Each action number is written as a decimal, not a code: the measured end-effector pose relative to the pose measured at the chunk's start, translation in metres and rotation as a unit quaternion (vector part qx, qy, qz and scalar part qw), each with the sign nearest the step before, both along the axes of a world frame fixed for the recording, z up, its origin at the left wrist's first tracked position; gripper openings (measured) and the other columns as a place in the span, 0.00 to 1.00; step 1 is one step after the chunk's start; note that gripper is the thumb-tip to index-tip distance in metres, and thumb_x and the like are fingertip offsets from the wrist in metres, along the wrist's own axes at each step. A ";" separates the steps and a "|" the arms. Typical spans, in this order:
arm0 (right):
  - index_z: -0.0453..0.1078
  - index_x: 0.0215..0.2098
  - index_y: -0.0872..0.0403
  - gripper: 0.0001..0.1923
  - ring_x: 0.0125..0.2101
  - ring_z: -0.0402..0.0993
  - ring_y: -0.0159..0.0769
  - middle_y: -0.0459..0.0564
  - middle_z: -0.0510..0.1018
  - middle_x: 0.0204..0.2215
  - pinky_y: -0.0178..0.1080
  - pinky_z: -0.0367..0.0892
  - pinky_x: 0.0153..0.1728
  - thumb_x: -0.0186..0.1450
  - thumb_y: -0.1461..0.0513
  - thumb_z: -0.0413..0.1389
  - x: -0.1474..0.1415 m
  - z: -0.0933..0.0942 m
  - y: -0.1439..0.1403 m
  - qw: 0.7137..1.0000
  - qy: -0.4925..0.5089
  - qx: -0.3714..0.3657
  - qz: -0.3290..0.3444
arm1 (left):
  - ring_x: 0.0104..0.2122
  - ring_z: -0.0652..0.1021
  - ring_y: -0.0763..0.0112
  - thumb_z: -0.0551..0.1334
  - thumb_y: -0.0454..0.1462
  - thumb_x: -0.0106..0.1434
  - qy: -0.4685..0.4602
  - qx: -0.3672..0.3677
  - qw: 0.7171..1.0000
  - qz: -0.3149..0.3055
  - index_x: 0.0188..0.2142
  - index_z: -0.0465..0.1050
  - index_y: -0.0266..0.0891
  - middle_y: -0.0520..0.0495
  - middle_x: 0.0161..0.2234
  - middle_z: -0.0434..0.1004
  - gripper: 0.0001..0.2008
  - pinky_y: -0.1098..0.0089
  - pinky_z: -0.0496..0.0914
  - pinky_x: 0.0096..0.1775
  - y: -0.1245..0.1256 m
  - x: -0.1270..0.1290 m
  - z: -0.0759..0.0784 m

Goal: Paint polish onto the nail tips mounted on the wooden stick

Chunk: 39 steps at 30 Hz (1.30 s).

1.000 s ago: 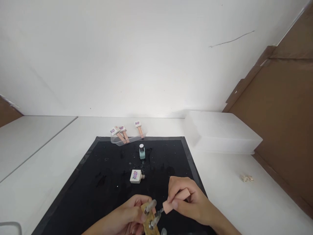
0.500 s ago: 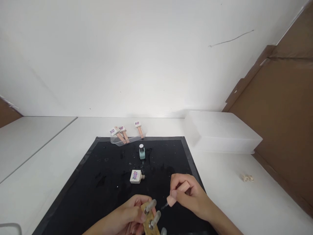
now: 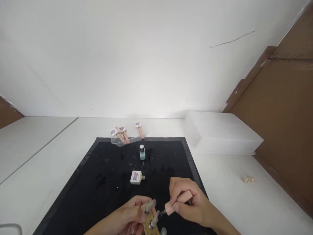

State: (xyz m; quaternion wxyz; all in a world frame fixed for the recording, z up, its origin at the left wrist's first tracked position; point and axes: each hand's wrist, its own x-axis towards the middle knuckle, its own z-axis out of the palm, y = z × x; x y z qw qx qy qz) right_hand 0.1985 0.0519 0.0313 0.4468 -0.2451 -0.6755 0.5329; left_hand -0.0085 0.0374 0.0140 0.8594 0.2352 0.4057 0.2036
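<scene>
My left hand (image 3: 133, 215) is closed around a yellowish holder (image 3: 148, 226) that carries several clear, rounded nail tips (image 3: 151, 205) on metal stubs. Its lower end runs out of the picture. Between the thumb and fingers of my right hand (image 3: 189, 202) is a pink-capped nail polish brush (image 3: 179, 201), its bristles touching the side of the middle nail tip (image 3: 156, 218). Just beyond both hands, a white square polish bottle (image 3: 136, 177) with a purple print lies on its side, uncapped, its neck pointing right.
Behind that bottle a mint-green polish bottle (image 3: 142, 153) with a dark cap stands on the black mat (image 3: 114, 163). A clear tray (image 3: 132, 141) at the back holds pink-capped bottles (image 3: 139, 129). A white box (image 3: 225, 132) and small cream-coloured pieces (image 3: 248, 179) are on the right.
My right hand has brought the brush slightly down and left, so its bristles now meet the middle nail tip. My left hand and the holder have stayed nearly still.
</scene>
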 end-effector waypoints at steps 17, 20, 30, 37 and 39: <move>0.71 0.27 0.54 0.04 0.24 0.66 0.32 0.46 0.71 0.23 0.35 0.61 0.27 0.60 0.65 0.56 -0.001 0.003 0.000 0.998 -0.059 -0.002 -0.033 | 0.09 0.63 0.84 0.63 0.32 0.38 0.023 0.012 0.999 -0.029 0.26 0.69 0.36 0.53 0.18 0.73 0.11 0.78 0.42 0.09 -0.001 0.003 0.003; 0.68 0.24 0.54 0.07 0.22 0.63 0.30 0.45 0.70 0.20 0.34 0.59 0.24 0.60 0.66 0.55 0.001 0.003 0.001 0.996 -0.061 -0.025 -0.060 | 0.09 0.63 0.84 0.63 0.32 0.38 0.013 0.011 0.999 -0.033 0.25 0.70 0.35 0.52 0.18 0.72 0.10 0.78 0.43 0.09 -0.002 0.003 0.004; 0.73 0.28 0.54 0.02 0.25 0.66 0.32 0.46 0.71 0.24 0.35 0.60 0.27 0.59 0.65 0.58 0.000 0.003 0.000 0.999 -0.043 -0.006 -0.007 | 0.09 0.63 0.85 0.64 0.32 0.38 0.002 0.018 0.999 -0.038 0.24 0.70 0.36 0.53 0.18 0.73 0.09 0.79 0.44 0.09 0.000 0.005 0.006; 0.70 0.35 0.52 0.07 0.24 0.61 0.30 0.44 0.66 0.26 0.33 0.57 0.25 0.60 0.57 0.58 0.007 -0.003 0.001 0.994 -0.020 -0.093 -0.044 | 0.10 0.64 0.84 0.63 0.32 0.37 0.020 0.010 0.999 -0.029 0.24 0.69 0.37 0.54 0.19 0.73 0.10 0.79 0.44 0.09 -0.001 0.006 0.009; 0.72 0.37 0.51 0.10 0.24 0.61 0.30 0.44 0.67 0.27 0.33 0.57 0.25 0.59 0.56 0.60 0.008 -0.005 0.001 0.995 -0.008 -0.096 -0.026 | 0.09 0.64 0.85 0.64 0.32 0.36 0.018 0.005 0.999 -0.028 0.24 0.69 0.37 0.54 0.19 0.74 0.11 0.79 0.44 0.09 -0.002 0.006 0.011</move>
